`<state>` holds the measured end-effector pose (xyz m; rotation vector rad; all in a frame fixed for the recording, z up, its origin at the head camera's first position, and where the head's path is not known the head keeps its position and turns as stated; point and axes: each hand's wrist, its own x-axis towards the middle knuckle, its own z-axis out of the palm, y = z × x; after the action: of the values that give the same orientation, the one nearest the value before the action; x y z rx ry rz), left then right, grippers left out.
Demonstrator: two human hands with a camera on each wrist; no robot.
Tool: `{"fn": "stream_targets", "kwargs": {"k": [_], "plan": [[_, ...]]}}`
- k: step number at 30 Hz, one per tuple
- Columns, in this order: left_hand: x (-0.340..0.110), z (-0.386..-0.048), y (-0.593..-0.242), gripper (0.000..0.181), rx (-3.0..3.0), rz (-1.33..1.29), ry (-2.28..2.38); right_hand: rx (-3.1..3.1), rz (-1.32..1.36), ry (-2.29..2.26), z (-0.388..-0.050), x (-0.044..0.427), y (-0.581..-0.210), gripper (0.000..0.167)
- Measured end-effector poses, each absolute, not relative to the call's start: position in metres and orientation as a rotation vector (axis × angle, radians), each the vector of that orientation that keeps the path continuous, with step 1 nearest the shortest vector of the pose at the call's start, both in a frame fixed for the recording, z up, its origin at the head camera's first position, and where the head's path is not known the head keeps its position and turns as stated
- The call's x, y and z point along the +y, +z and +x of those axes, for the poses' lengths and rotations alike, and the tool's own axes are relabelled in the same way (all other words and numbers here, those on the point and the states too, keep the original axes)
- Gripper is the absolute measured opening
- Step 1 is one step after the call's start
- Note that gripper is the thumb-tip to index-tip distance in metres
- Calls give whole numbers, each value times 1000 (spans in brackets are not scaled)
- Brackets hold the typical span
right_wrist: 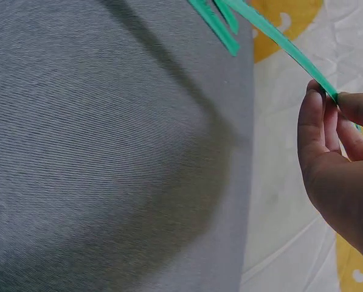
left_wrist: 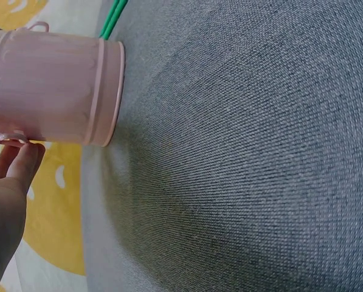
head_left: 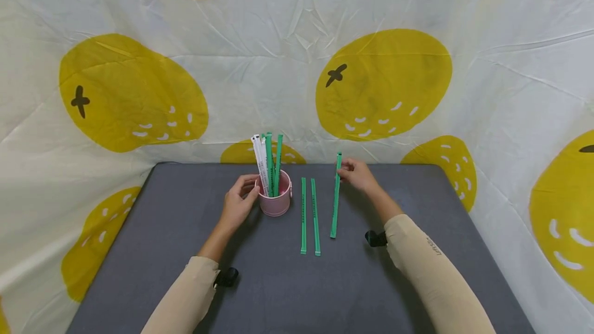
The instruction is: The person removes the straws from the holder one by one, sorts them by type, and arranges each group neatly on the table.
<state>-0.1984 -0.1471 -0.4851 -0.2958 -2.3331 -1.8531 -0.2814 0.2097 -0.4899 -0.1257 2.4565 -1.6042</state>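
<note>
My left hand holds a small pink bucket at its left side, and in the left wrist view the fingertips are at its small side handle. Several slim wrapped straws stand in the bucket, some green and some white, leaning apart. Between thumb and fingers my right hand pinches a long green wrapped straw near its upper end; a shadow falls below it. Two more green wrapped straws lie side by side on the table, between the bucket and the right hand.
A dark grey cloth-covered table carries everything. Its back edge meets a white curtain printed with large yellow fruit shapes, which also hangs along both sides. A small black camera sits on each wrist.
</note>
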Motion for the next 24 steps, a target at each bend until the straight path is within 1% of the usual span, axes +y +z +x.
{"fn": "stream_targets", "kwargs": {"k": [5,14,24], "plan": [[-146,-199,-485,34,-2325,-301,-1857,2478,-80,-1548,-281,208,-502,42],[-147,-197,-485,36,-2311,-314,-1868,2396,30,-1639,-280,202,-521,31],[-147,-198,-486,35,-2334,-299,-1843,2448,92,-1556,-273,192,-533,29]]}}
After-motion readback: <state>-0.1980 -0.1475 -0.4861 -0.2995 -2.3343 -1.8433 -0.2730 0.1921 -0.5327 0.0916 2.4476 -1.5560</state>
